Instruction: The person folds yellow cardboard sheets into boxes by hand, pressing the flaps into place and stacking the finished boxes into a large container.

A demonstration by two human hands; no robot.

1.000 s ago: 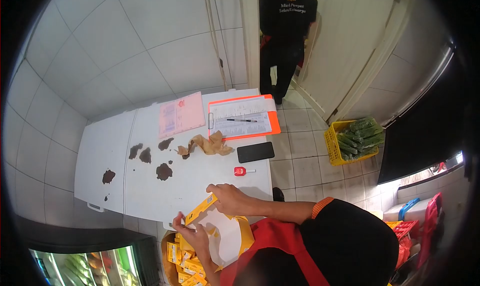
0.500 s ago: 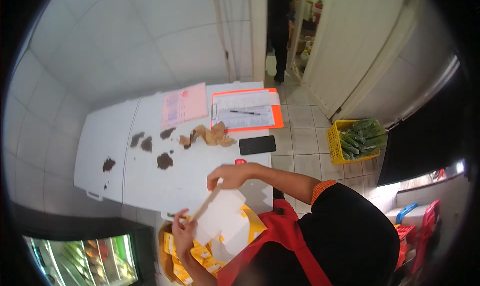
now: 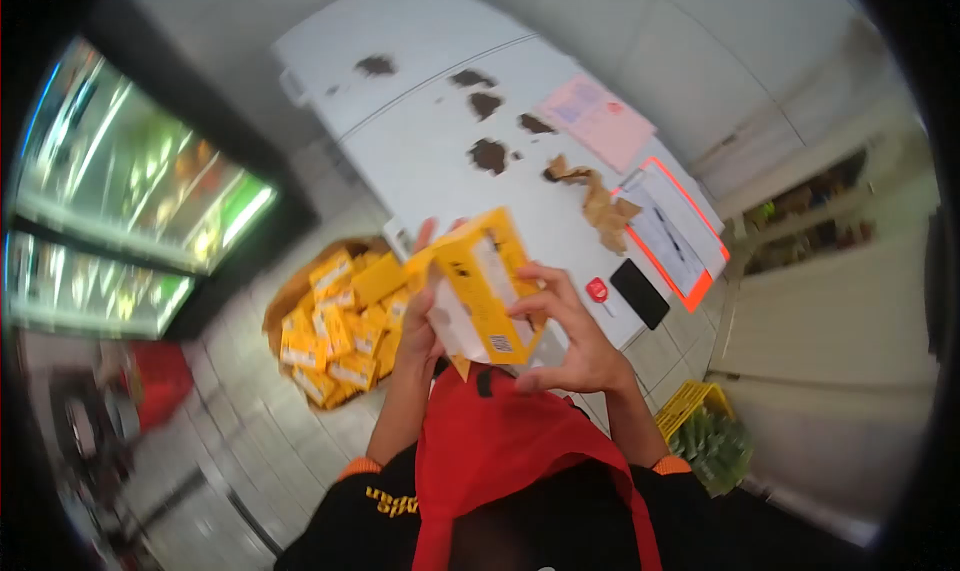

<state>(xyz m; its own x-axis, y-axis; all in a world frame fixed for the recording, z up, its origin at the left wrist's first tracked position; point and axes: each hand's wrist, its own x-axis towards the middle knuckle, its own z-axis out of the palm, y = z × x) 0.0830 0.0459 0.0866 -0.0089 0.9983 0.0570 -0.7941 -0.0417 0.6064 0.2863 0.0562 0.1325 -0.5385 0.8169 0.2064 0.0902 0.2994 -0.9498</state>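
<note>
A yellow and white cardboard box, partly folded with open sides, is held between both hands in front of the red apron. My left hand grips its left side, fingers wrapped round the card. My right hand holds its right side, with fingertips on the yellow face and thumb low near the bottom edge. To the left, a large brown bag on the floor holds several yellow boxes.
The white table bears dark stains, a pink paper, crumpled brown paper, an orange clipboard, a black phone and a red tag. A yellow crate of greens stands right; a lit fridge left.
The view has turned toward the fridge and bag. The flat white and yellow card is now raised and bent into a box shape between both hands.
</note>
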